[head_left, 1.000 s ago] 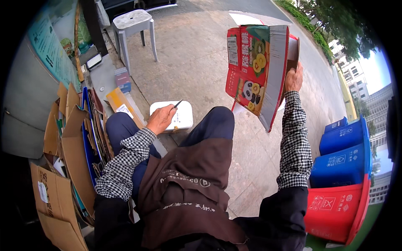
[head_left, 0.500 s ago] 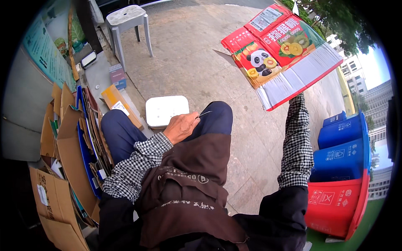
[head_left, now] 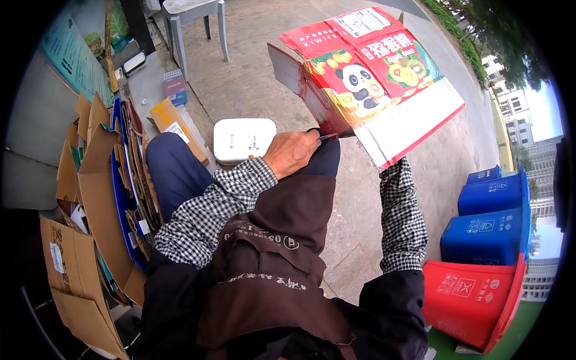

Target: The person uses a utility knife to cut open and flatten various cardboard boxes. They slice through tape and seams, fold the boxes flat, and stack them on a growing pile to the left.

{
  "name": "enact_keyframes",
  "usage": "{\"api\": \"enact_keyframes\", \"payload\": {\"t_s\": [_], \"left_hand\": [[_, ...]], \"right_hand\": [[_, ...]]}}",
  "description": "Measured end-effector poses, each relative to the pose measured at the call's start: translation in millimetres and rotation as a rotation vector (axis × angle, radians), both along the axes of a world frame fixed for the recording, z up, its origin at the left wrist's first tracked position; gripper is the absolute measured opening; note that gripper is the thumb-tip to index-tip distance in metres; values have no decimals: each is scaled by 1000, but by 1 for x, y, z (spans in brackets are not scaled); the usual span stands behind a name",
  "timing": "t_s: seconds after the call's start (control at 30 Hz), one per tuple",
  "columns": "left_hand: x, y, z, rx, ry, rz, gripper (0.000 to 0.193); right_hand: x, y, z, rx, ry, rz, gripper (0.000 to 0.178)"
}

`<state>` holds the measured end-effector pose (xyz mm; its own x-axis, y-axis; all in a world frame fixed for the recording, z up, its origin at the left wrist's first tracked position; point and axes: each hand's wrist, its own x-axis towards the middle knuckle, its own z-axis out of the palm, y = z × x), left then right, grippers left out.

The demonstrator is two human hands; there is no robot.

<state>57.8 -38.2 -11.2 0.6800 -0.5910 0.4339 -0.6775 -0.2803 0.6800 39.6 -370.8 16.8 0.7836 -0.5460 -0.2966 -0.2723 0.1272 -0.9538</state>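
Note:
My left hand point(head_left: 291, 154) is closed around a thin metal blade point(head_left: 327, 137), its narrow tip touching or very near the lower left edge of a cardboard box. The red box point(head_left: 384, 99) has kiwifruit and panda pictures and a pale loose flap along its near side. It hangs in the air at the upper right, tilted, with a side flap folded out to the left. My right forearm, in a checked sleeve point(head_left: 405, 216), reaches up beneath it and bears it; the right hand itself is hidden behind the cardboard.
Flattened cardboard point(head_left: 99, 198) stands stacked at my left. Beyond my knees sit a white lidded container point(head_left: 240, 141) and a yellow-brown carton point(head_left: 174, 126). A grey stool point(head_left: 195, 9) is farther off. Blue bins point(head_left: 486, 237) and a red bin point(head_left: 468, 297) line the right.
The box has moved left and nearer, turning so its left side shows. My left hand has moved right and slightly up, bringing the blade to the box edge.

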Motion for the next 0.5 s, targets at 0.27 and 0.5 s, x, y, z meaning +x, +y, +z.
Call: {"api": "enact_keyframes", "payload": {"t_s": [0.27, 0.5], "left_hand": [[-9, -10, -2, 72, -29, 13, 18], [11, -25, -36, 200, -205, 56, 18]], "right_hand": [[31, 30, -5, 71, 36, 79, 47], [22, 47, -10, 45, 45, 31, 51]]}}
